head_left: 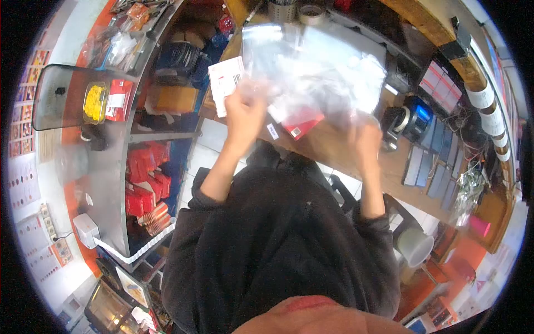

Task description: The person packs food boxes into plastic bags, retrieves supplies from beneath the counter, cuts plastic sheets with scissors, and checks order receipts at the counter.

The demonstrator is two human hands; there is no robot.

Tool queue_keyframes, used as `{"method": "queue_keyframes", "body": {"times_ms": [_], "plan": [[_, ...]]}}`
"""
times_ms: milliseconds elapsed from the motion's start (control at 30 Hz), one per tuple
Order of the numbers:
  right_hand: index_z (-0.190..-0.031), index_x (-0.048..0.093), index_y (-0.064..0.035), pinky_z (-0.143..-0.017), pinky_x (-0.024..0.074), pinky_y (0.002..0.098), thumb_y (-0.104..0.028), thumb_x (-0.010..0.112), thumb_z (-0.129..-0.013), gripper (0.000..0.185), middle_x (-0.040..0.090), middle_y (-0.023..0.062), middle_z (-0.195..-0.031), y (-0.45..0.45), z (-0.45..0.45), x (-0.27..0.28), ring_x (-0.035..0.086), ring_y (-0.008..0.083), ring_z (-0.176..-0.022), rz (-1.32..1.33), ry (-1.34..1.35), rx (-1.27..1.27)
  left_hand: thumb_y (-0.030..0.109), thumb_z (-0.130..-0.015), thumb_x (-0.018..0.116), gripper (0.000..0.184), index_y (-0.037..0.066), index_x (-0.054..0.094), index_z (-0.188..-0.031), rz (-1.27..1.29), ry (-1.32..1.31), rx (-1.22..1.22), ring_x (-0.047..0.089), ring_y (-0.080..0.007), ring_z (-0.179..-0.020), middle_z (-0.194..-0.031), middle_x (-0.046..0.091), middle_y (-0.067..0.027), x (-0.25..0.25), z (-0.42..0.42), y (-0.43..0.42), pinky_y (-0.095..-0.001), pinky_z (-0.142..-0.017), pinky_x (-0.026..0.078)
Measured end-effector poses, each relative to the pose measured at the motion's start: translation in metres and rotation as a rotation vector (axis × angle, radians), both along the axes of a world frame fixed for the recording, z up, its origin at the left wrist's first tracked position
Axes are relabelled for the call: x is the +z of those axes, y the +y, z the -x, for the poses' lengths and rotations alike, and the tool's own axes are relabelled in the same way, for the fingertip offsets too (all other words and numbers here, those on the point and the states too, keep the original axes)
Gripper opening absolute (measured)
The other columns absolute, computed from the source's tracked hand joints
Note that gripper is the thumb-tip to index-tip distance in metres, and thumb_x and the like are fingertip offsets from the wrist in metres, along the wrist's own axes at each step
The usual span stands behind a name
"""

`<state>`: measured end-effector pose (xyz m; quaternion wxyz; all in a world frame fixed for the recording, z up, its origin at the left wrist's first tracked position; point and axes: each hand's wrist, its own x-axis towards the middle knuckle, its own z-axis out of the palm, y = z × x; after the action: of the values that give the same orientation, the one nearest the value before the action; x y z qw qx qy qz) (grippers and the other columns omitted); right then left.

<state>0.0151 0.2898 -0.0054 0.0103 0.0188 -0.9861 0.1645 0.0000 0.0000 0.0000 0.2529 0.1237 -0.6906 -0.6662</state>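
Observation:
A large sheet of clear plastic, seemingly a bag [345,78], spreads over the wooden table [334,145], smeared by motion. At its left edge my left hand [246,114] is closed, its fingertips blurred against the plastic. My right hand [366,139] closes on the plastic's lower right corner. Beneath the plastic's near edge lies a red packet [300,123] with a small white label. A white printed box or card [225,83] sits just left of my left hand, and a small white tag [272,131] lies between the hands.
Right of the table stand a device with a blue screen [421,116] and several grey flat boxes [425,161]. A tape roll [311,14] is at the back. The left shelf [111,183] holds red packets [147,183] and a yellow-filled tray [95,103]. A white cup-shaped container [416,247] stands lower right.

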Motion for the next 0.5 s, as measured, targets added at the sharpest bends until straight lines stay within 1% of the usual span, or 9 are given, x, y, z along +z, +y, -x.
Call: {"method": "queue_keyframes", "body": {"times_ms": [67,100,200,267,333,400,433,467,500], "plan": [[-0.110,0.055,-0.0022,-0.069,0.0442,0.0481,-0.016,0.057,-0.077,0.036,0.059,0.0191,-0.097,0.029,0.023,0.009,0.059,0.0351,-0.078,0.037,-0.007,-0.123,0.003,-0.082,0.059,0.026,0.005,0.059,-0.107,0.719,-0.041,-0.020,0.058,-0.0148,-0.075,-0.075,0.061,-0.0081,0.010,0.007,-0.022,-0.0295,-0.065,0.047],[-0.113,0.053,-0.0021,-0.075,0.0431,0.0473,-0.017,0.057,-0.077,0.040,0.057,0.0197,-0.103,0.056,0.024,0.034,0.057,0.0354,-0.086,0.064,-0.030,-0.285,0.003,-0.084,0.056,0.007,0.001,0.052,-0.079,0.276,-0.249,-0.131,0.057,-0.0130,-0.072,-0.068,0.059,-0.0081,0.045,0.001,-0.032,-0.0291,-0.065,0.046],[-0.116,0.049,-0.0054,-0.087,0.0362,0.0460,-0.020,0.057,-0.077,0.043,0.051,0.0191,-0.110,0.007,0.025,0.014,0.048,0.0350,-0.104,-0.294,0.379,-0.267,0.006,-0.083,0.057,0.015,0.000,0.046,-0.074,0.559,-0.159,0.030,0.063,-0.0179,-0.073,-0.069,0.057,-0.0176,0.031,0.018,-0.044,-0.0337,-0.063,0.046],[-0.124,0.043,-0.0062,-0.095,0.0305,0.0471,-0.027,0.065,-0.075,0.057,0.037,0.0246,-0.127,-0.055,0.003,0.065,0.033,0.0405,-0.120,-0.088,0.452,-0.062,0.006,-0.083,0.055,0.012,0.000,0.048,-0.076,0.539,-0.101,0.005,0.064,-0.0219,-0.072,-0.070,0.058,-0.0196,0.066,0.024,-0.017,-0.0367,-0.062,0.046],[-0.124,0.043,-0.0073,-0.089,0.0377,0.0436,-0.022,0.065,-0.072,0.059,0.049,0.0211,-0.117,-0.100,0.004,0.092,0.046,0.0339,-0.111,0.040,0.496,0.274,0.011,-0.084,0.054,0.012,0.000,0.051,-0.079,0.686,-0.048,-0.173,0.065,-0.0303,-0.074,-0.074,0.061,-0.0216,0.084,0.028,0.013,-0.0394,-0.062,0.046],[-0.125,0.043,-0.0096,-0.077,0.0455,0.0432,-0.017,0.060,-0.075,0.054,0.061,0.0179,-0.095,-0.113,0.058,0.058,0.060,0.0283,-0.092,-0.272,0.325,0.326,0.018,-0.083,0.052,0.015,0.003,0.053,-0.086,1.070,-0.153,-0.350,0.060,-0.0395,-0.079,-0.075,0.061,-0.0212,0.099,0.031,0.022,-0.0424,-0.064,0.047],[-0.123,0.046,-0.0096,-0.068,0.0472,0.0427,-0.015,0.057,-0.077,0.048,0.063,0.0157,-0.084,-0.102,0.095,0.055,0.062,0.0275,-0.082,-0.387,0.251,0.204,0.017,-0.083,0.051,0.015,0.005,0.054,-0.091,1.325,-0.378,-0.207,0.061,-0.0377,-0.078,-0.080,0.062,-0.0193,0.109,0.045,0.009,-0.0452,-0.065,0.046],[-0.120,0.049,-0.0096,-0.060,0.0489,0.0421,-0.012,0.054,-0.079,0.042,0.064,0.0135,-0.073,-0.084,0.118,0.065,0.065,0.0267,-0.071,-0.498,0.172,0.079,0.016,-0.084,0.049,0.017,0.004,0.055,-0.096,1.131,-0.012,-0.163,0.059,-0.0372,-0.078,-0.082,0.061,-0.0203,0.109,0.050,-0.029,-0.0448,-0.067,0.046],[-0.109,0.055,-0.0067,-0.054,0.0492,0.0418,-0.010,0.048,-0.082,0.028,0.063,0.0161,-0.068,-0.074,0.106,0.112,0.065,0.0311,-0.066,-0.342,0.335,-0.002,0.015,-0.086,0.047,0.023,0.002,0.055,-0.103,1.335,0.061,0.144,0.058,-0.0356,-0.077,-0.088,0.058,-0.0216,0.119,0.052,-0.054,-0.0431,-0.067,0.047]]}}
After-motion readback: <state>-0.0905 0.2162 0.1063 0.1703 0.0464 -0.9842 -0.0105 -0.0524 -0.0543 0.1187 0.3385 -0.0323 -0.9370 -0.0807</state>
